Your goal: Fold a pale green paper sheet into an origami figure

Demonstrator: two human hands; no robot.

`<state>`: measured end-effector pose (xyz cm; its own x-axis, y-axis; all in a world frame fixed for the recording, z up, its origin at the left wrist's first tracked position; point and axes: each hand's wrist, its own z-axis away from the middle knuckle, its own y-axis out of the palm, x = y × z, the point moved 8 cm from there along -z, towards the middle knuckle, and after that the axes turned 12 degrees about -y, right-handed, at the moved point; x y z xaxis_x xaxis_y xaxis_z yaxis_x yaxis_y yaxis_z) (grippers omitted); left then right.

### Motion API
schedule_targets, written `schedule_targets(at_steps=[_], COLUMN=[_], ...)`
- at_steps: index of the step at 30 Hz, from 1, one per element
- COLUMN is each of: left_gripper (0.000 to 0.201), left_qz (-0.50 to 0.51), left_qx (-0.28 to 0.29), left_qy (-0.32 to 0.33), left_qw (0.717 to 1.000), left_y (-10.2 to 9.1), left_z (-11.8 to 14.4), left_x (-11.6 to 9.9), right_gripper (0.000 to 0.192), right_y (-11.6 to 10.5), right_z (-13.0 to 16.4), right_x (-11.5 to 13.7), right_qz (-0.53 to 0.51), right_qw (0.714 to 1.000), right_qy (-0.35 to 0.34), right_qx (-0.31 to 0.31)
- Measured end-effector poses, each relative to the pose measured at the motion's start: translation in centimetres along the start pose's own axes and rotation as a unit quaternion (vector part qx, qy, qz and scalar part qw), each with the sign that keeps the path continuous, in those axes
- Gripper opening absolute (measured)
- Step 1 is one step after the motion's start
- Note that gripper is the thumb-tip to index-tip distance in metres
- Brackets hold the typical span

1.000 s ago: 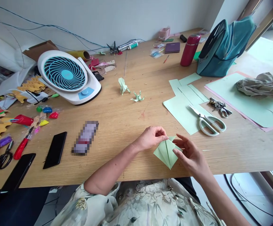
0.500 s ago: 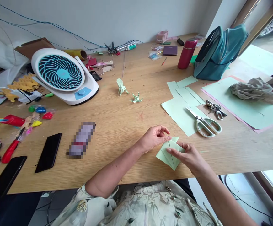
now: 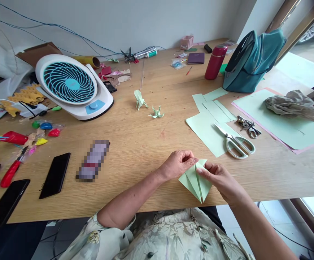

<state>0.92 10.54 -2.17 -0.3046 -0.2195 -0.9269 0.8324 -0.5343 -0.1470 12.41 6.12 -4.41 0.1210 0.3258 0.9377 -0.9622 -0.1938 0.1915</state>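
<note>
A folded piece of light green paper, diamond-shaped with a crease line down its middle, is held just above the table's front edge. My left hand pinches its upper left edge between thumb and curled fingers. On the other side, my right hand grips it, thumb on top and fingers behind. Two folded green paper figures stand farther back on the table. White-handled scissors lie on green paper sheets to the right of my hands.
A fan stands at the left, with phones in front of it. Keys lie beside the scissors. Behind them are a red flask, a teal backpack and a stack of green and pink sheets.
My left hand has closed down onto the paper's upper edge. My right thumb has moved up toward the top, and the paper's lower point now reaches a little lower, showing more of the centre line.
</note>
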Motion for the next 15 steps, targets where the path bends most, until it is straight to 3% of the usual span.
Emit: schedule_targets(at_steps=[9,15], left_gripper=[0.04,0.043], left_qz=[-0.093,-0.059], left_qx=[-0.031,-0.004], left_qy=[0.031,0.018], left_qw=[0.995,0.998], left_y=[0.05,0.25], left_z=[0.63,0.25], left_x=[-0.96,-0.6], right_gripper=[0.045,0.047], right_y=[0.23,0.57], right_z=[-0.17,-0.37], right_x=[0.12,0.32], right_qz=[-0.015,-0.022], right_qw=[1.0,1.0], right_qy=[-0.007,-0.009], right_qx=[-0.008,-0.003])
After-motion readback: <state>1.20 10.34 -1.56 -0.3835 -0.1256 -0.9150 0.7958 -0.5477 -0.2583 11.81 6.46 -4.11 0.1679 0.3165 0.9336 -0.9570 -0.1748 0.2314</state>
